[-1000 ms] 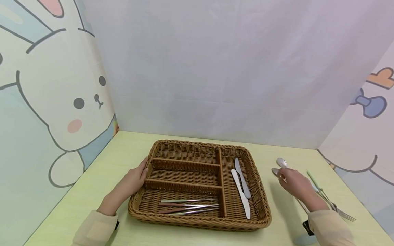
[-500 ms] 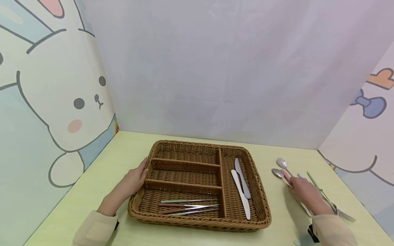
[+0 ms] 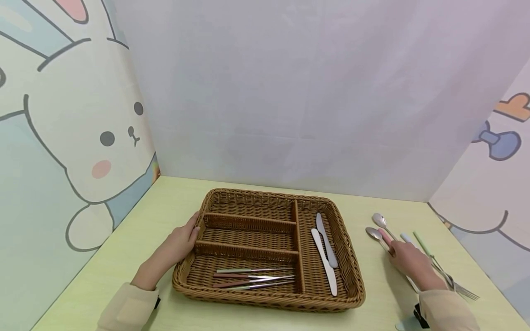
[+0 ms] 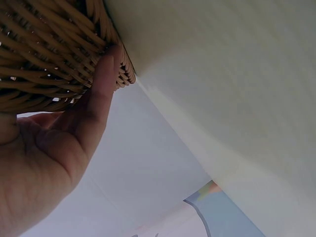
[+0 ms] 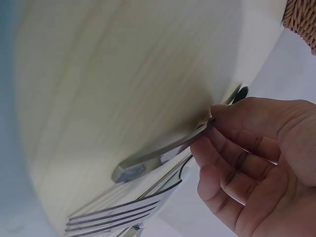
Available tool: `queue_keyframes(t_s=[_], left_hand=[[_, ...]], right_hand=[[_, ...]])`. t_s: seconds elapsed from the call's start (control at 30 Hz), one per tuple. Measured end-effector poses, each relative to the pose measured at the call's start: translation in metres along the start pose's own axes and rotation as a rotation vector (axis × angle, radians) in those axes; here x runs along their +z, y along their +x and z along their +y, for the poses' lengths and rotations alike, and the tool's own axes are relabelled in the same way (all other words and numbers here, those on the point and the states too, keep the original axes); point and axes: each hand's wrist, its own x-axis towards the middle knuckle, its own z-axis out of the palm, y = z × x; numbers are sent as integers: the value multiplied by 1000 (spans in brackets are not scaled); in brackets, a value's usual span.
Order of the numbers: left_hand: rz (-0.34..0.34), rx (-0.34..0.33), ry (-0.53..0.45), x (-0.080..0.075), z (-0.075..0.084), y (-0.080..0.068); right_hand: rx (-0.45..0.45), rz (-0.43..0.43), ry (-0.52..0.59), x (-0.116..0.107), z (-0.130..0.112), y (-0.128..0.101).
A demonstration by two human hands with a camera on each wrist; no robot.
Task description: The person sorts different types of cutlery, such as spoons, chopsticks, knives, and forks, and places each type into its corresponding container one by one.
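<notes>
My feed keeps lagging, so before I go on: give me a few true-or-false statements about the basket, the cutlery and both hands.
1. The left hand rests on the basket rim. True.
2. Two knives lie in the basket's right compartment. True.
3. The spoons lie inside the basket. False: they lie on the table, right of it.
4. The right hand is raised, holding nothing. False: its fingers pinch a spoon handle at the table.
5. The basket's two rear left compartments hold forks. False: they look empty.

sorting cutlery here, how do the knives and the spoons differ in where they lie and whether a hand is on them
The knives lie inside the basket, in its long right compartment; the spoons lie on the table to the basket's right. No hand touches the knives; the right hand is on the spoons' handles, pinching one. Both pairs lie side by side, flat.
</notes>
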Motion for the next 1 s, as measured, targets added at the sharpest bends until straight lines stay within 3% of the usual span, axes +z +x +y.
queue_keyframes(t_s=[0.57,1.0], left_hand=[[4,19,6,-1,1,0],[8,17,8,-1,0,1]], right_hand=[[-7,19,-2,1,-1,-1],[9,-30,-1,-4,-6,4]])
